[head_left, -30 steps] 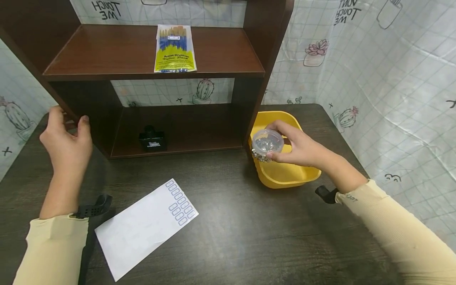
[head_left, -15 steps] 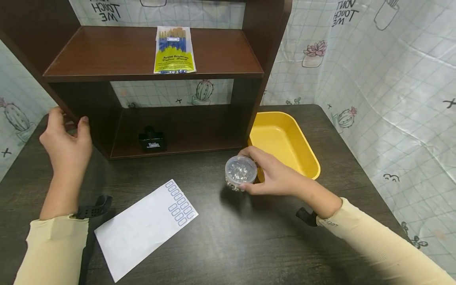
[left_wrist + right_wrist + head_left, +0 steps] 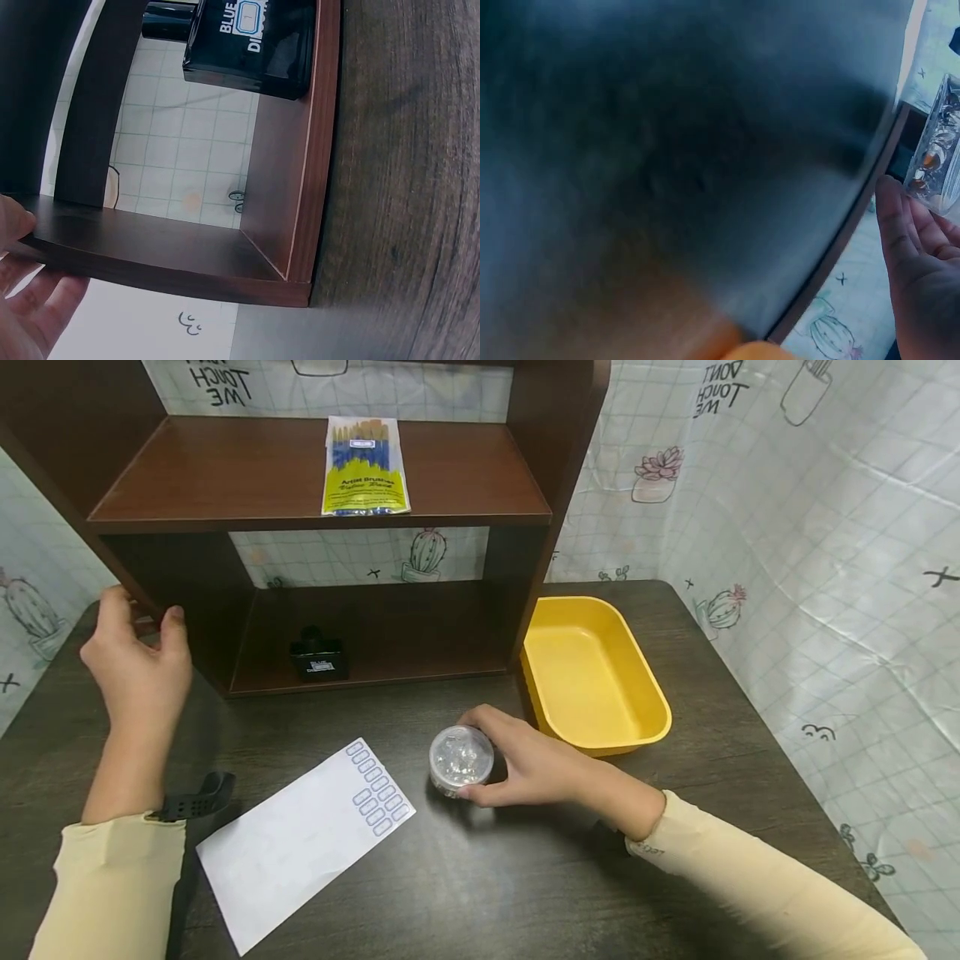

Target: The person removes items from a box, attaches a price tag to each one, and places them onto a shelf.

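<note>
One round jar (image 3: 461, 757), pinched by nearer right hand (image 3: 528, 766), just right of paper (image 3: 303, 847); left hand (image 3: 138, 660), farther, grips shelf unit (image 3: 255, 472).

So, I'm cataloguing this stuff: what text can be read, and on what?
"Artist Brushes Value Pack": brush packet.
"BLUE", "DI", rest unclear: black bottle.
"TOUCH", "x", other words unclear: wall cloth.
Too small or blurred: packet's sticker, bottle's sticker, lettering on right sleeve.

The tray (image 3: 596, 672) is yellow, the shelf (image 3: 247, 468) brown — the backdrop (image 3: 847, 560) white, gridded.
</note>
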`<action>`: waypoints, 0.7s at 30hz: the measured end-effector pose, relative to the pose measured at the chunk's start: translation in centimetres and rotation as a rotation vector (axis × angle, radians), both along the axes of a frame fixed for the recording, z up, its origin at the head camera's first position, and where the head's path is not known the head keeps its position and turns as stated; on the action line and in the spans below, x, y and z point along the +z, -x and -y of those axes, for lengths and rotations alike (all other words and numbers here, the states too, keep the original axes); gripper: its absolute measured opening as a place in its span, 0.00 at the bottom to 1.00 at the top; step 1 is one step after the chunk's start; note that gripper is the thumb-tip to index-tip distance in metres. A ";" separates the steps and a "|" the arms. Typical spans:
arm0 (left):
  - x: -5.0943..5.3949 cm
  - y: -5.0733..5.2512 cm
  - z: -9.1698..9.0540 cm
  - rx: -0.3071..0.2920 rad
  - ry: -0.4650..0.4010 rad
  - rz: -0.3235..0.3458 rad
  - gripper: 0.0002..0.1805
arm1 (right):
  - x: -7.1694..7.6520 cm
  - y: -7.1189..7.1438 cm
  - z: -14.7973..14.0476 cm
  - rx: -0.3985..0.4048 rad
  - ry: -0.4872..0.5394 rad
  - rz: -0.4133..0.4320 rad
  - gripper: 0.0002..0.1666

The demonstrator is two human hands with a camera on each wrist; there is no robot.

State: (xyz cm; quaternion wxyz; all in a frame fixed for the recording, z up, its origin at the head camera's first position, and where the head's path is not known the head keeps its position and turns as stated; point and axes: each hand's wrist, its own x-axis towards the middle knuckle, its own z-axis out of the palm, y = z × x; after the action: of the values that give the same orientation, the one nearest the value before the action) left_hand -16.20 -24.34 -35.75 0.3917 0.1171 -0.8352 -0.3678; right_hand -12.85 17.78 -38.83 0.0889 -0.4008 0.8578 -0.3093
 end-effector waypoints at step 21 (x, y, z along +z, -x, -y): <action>-0.1 0.0 0.0 -0.001 0.013 0.007 0.19 | -1.3 0.7 0.8 -0.014 -0.109 -0.014 0.39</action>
State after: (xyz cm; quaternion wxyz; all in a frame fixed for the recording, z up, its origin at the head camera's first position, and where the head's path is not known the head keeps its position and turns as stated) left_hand -16.23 -24.39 -35.88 0.3893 0.1153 -0.8389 -0.3624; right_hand -13.57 17.03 -40.14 0.1024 -0.3916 0.8767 -0.2600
